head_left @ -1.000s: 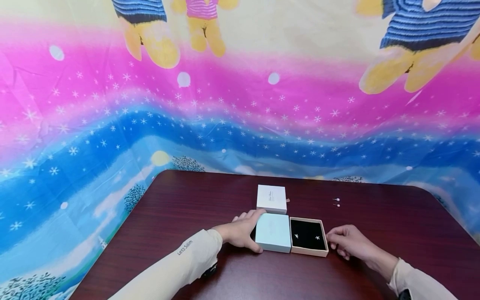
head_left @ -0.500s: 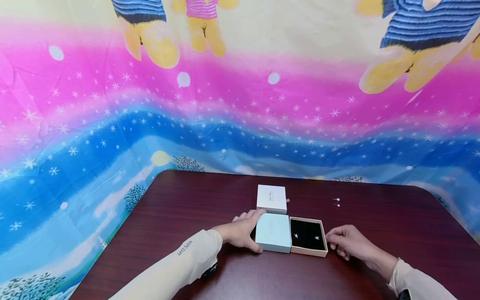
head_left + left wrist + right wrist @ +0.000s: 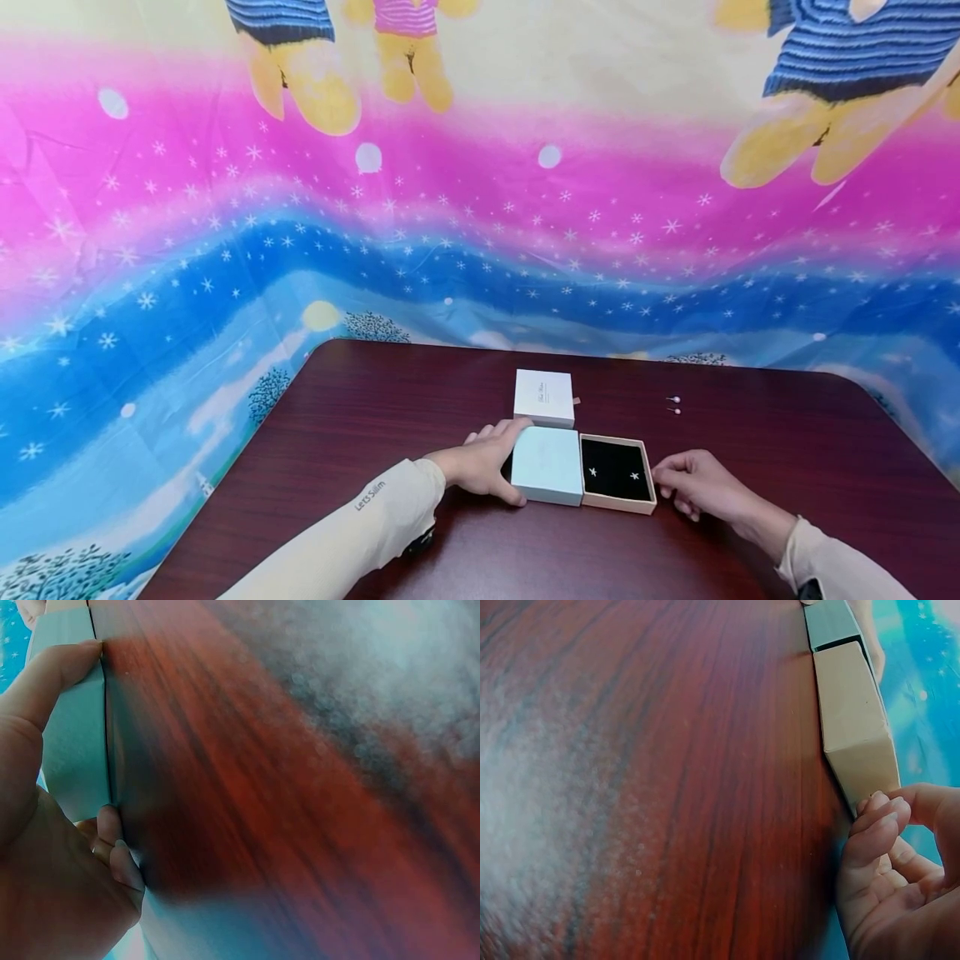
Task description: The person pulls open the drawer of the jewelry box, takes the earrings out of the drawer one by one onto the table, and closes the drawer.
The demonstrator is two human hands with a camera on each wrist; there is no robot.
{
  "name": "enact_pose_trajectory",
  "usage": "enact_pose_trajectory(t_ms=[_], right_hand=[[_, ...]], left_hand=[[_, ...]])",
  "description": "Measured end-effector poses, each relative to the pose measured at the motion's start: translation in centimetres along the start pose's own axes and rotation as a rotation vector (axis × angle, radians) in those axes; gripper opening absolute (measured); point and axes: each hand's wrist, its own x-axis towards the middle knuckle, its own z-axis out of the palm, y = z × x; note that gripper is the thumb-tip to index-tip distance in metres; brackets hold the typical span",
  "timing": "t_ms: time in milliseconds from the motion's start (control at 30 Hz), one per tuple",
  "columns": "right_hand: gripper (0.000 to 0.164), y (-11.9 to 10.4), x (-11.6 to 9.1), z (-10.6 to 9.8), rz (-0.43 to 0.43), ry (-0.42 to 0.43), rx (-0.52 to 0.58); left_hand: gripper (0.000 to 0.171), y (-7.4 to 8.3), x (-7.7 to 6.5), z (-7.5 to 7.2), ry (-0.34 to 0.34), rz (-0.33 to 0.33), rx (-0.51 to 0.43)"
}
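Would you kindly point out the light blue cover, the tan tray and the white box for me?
Light blue cover (image 3: 547,465): head view, middle of its top face.
Tan tray (image 3: 851,697): right wrist view, on its outer side wall.
White box (image 3: 543,396): head view, on its top face.

The left arm (image 3: 337,529) reaches in from the lower left, its left hand (image 3: 483,463) turned so the thumb (image 3: 510,492) stands wide of the fingers. The right arm (image 3: 836,557) slants in from the lower right; the right hand (image 3: 701,483) brings thumb and forefinger together, other fingers apparently curled, though partly hidden.
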Motion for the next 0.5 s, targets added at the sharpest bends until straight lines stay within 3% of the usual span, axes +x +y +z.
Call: enact_pose_trajectory(t_ms=[500], right_hand=[[0.030, -0.05, -0.27, -0.43, 0.007, 0.015, -0.025]], left_hand=[[0.107, 0.10, -0.03, -0.07, 0.002, -0.003, 0.004]])
